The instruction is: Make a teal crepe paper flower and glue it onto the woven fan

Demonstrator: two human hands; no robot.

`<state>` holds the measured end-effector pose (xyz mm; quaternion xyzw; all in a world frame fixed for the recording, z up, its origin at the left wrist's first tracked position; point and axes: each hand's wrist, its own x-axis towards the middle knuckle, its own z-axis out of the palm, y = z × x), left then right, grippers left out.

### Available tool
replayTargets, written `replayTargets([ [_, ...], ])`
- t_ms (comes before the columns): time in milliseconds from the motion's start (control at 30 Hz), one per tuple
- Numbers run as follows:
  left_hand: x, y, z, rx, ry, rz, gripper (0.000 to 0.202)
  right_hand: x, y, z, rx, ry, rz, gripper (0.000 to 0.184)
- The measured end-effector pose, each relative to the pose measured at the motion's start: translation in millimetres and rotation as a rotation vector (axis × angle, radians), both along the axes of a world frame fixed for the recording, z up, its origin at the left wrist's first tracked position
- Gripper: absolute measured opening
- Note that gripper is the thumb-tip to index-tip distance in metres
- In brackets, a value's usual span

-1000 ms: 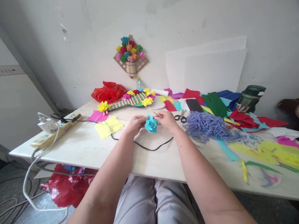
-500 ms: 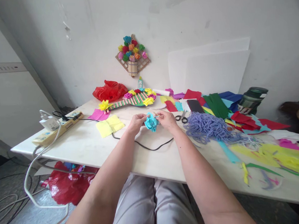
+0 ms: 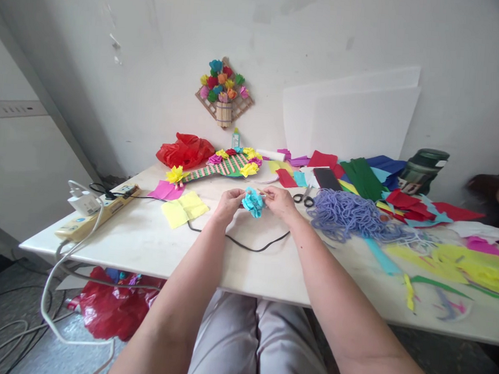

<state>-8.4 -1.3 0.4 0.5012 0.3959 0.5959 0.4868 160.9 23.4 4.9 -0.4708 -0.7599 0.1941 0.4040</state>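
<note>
Between my two hands, just above the table, is a blue crepe-paper flower (image 3: 253, 202) with ruffled petals. My left hand (image 3: 231, 201) pinches its left edge with bent fingers. On the other side my right hand (image 3: 279, 201) is closed at the flower's right edge; a small pale bit shows at its fingertips, too small to name. Beyond the hands lies a green board with pink woven strips (image 3: 216, 167), trimmed with yellow, magenta and blue paper flowers. Black-handled scissors (image 3: 304, 199) lie right of my right hand. A black cable (image 3: 253, 249) curves across the table below the flower.
Yellow paper squares (image 3: 184, 209) and a power strip (image 3: 98, 213) are on the left. To the right sit purple yarn (image 3: 345, 213), a phone (image 3: 327, 179), coloured paper scraps (image 3: 363, 178) and a dark green flask (image 3: 424, 171). A red bag (image 3: 186, 150) rests at the back.
The blue flower is turned slightly, its ruffled face now more toward me. Both hands stay at its edges in nearly the same place, and the view has shifted a little.
</note>
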Motion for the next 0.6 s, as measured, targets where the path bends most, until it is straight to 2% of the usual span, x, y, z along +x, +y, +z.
replayTargets([
  [200, -1.2, -1.1, 0.3, 0.040, 0.001, 0.002, 0.040, -0.9, -1.2, 1.9, -0.050, 0.067, -0.012, 0.021],
  [467, -0.6, -1.3, -1.8, 0.050, 0.020, -0.061, 0.041, 0.7, -2.1, 5.5, -0.137, 0.217, 0.169, 0.046],
  [600, -0.8, -1.1, -2.0, 0.019, 0.034, -0.073, 0.042, -0.2, -3.4, 7.2, -0.155, 0.272, 0.198, 0.048],
])
